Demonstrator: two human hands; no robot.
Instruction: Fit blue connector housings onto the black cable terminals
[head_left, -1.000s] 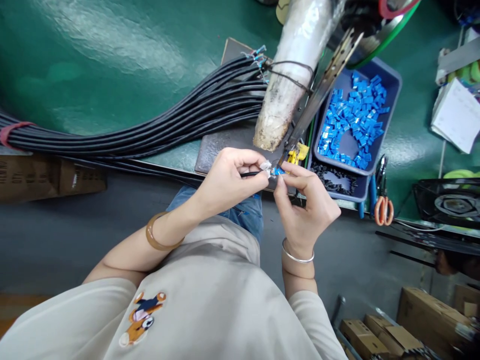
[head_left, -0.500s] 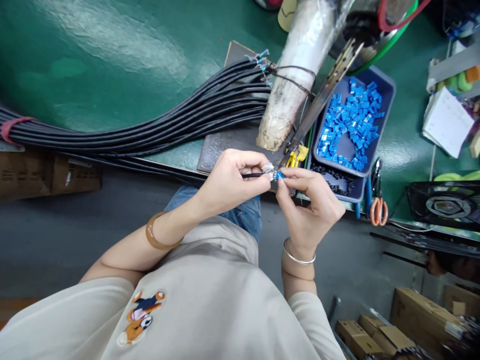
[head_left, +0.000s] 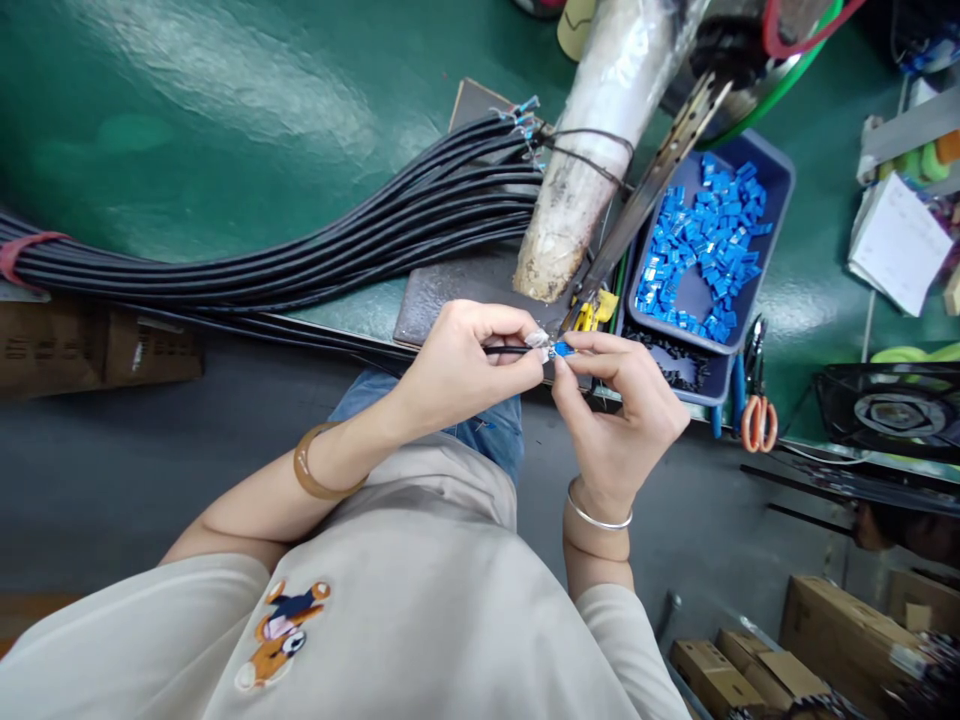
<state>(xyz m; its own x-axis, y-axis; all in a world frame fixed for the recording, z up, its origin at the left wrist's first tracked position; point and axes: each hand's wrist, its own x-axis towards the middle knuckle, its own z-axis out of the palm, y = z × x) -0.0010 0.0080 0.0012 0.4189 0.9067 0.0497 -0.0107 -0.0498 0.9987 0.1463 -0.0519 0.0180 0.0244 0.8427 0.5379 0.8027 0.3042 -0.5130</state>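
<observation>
My left hand (head_left: 480, 350) pinches the end of a black cable (head_left: 504, 350), where a whitish wrap covers the fingertips. Right beside it, my right hand (head_left: 619, 385) holds a small blue connector (head_left: 562, 349) between thumb and fingers, against the cable's end. The thin wires between the two are too small to tell apart. Just beyond the fingertips lies a yellow tool (head_left: 596, 310). A thick bundle of black cables (head_left: 300, 255) runs along the bench from the left, its stripped ends fanned out beside a plastic-wrapped post (head_left: 581, 160).
Blue connectors fill part of a grey-blue bin (head_left: 780, 190) on the right, with small black parts (head_left: 679, 362) in a bin below it. Orange-handled scissors (head_left: 758, 423), a black fan (head_left: 892, 412) and stacked papers (head_left: 898, 245) are farther right. Cardboard boxes (head_left: 847, 630) stand on the floor.
The blue connector shows a little more between my fingertips. Both hands keep their grips and have barely moved.
</observation>
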